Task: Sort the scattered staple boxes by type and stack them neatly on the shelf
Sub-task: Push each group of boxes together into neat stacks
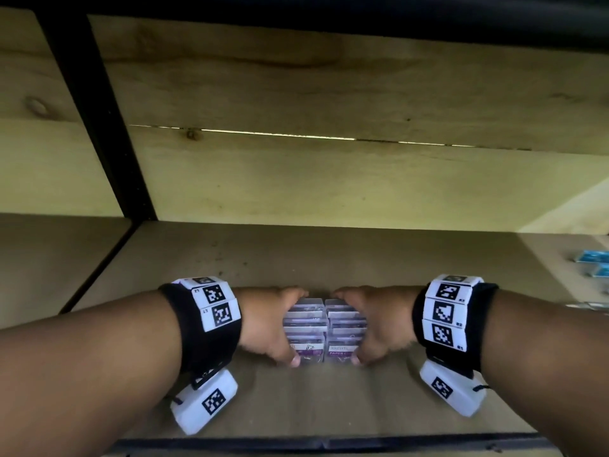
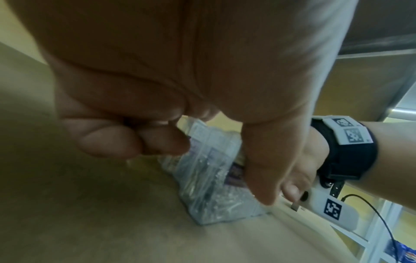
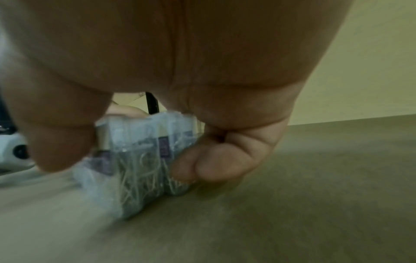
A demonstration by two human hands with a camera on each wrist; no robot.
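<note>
**Hands clamp clear boxes mid-shelf**

Shelf [image 1: 329,400] board runs wide: bare wood behind the boxes up to the back panel [image 1: 329,179], bare strip in front down to the dark front edge [image 1: 329,444]. Black upright post [image 1: 99,117] stands at the left rear; open board between it and the left arm. Blue boxes [image 1: 594,262] sit at the far right edge, well apart from the hands.

Clear boxes [image 1: 324,329] stand in two touching rows, near the front edge, about mid-width. Purple label on the front right box reads "PAPER C…"; the rest is covered or too blurred to read. Contents look like metal clips in the right wrist view.

Left hand [image 1: 268,328] presses the left side of the block, fingers curled round the back, thumb at the front corner. Right hand [image 1: 379,326] mirrors it on the right side. Both wrists wear black bands with white marker tiles [image 1: 216,305].
</note>
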